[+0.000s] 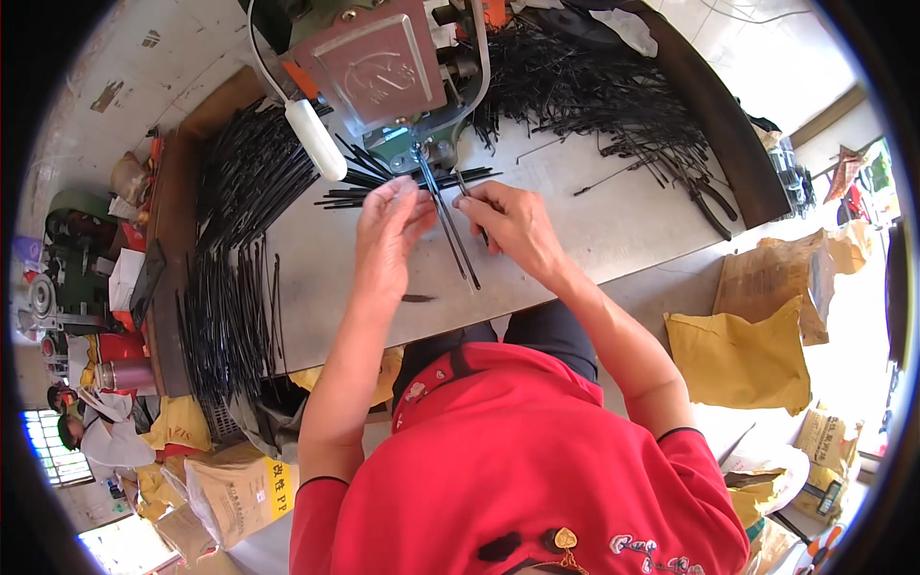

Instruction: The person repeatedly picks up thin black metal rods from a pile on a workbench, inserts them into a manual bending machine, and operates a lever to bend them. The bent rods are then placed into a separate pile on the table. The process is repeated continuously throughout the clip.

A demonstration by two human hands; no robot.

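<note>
Sitting at a grey worktable [594, 230] in the middle of the frame, both forearms reaching up from the lower edge toward a small press machine [383, 67] at top centre. Left hand [388, 235] pinching a pair of long thin black rods [450, 225] with fingers closed together around their upper part, just under the machine's nose. Right hand [513, 222] gripping another short black rod [471, 206] between thumb and forefinger, fingers clamped on it, just right of the long pair. Rods slanting down toward the centre of the frame, lower ends lying free above the table. Lying flat behind the hands, a small fan of black rods [383, 187], touching the machine base. Hanging at upper centre-left, a white lever handle [316, 139]. Filling the left of the frame, a big heap of black rods [235, 240]; spreading across the upper right, another tangled pile of rods [594, 86]. Resting at the right table edge, black pliers [709, 206]. Lying at the right of the frame, a yellow bag [743, 359].
</note>
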